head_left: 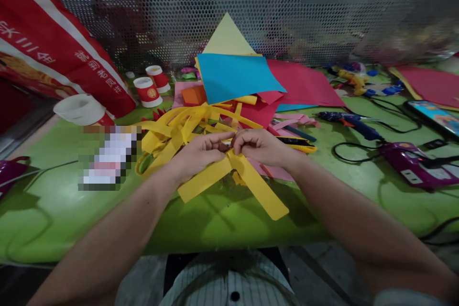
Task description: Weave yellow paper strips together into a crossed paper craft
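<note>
Two wide yellow paper strips [263, 186] meet in an upside-down V at my fingertips, their free ends pointing toward me. My left hand [201, 153] pinches them from the left side, thumb and fingers closed near the top. From the right, my right hand [260, 146] has its fingers curled and closed on the same joint. A small pale thing shows between the fingertips, too small to name. Just behind my left hand lies a heap of curved yellow paper strips [172, 129].
Blue paper [236, 76] and red paper [304, 83] sheets lie at the back. A glue gun [353, 122] and a purple power strip [412, 165] with cords are on the right. Paper cups [147, 92], a phone [111, 158] and a large red bag [71, 33] stand or lie left.
</note>
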A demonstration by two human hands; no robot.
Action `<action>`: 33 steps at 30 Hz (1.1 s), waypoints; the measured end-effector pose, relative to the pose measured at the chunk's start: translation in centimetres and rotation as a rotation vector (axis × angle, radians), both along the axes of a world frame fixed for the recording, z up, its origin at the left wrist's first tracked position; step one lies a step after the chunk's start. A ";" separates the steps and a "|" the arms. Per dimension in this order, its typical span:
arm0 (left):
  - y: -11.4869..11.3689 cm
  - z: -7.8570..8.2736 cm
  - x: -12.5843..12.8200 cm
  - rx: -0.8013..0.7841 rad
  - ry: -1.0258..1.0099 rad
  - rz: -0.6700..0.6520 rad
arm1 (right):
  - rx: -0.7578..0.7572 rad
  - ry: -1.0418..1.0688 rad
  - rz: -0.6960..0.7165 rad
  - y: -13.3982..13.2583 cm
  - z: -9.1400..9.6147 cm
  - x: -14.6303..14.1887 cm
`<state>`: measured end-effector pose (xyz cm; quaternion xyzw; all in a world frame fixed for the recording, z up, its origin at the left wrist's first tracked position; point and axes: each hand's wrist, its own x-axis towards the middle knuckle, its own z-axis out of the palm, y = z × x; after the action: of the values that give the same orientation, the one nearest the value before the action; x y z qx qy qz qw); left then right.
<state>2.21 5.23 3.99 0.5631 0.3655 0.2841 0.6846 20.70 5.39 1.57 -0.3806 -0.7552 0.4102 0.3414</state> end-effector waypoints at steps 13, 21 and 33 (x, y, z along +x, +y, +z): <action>0.2 -1.6 0.2 0.261 0.120 0.085 | -0.075 0.112 -0.049 -0.4 0.5 -0.3; -0.1 -1.0 0.1 0.415 0.235 0.122 | -0.105 0.068 -0.112 -0.4 0.6 -0.9; -0.1 -1.1 0.0 0.479 0.303 0.083 | 0.050 -0.031 -0.156 -1.0 0.7 -0.9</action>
<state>2.21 5.09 2.86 0.7293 0.4091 0.3026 0.4574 19.81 4.39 2.26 -0.4359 -0.7386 0.3573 0.3698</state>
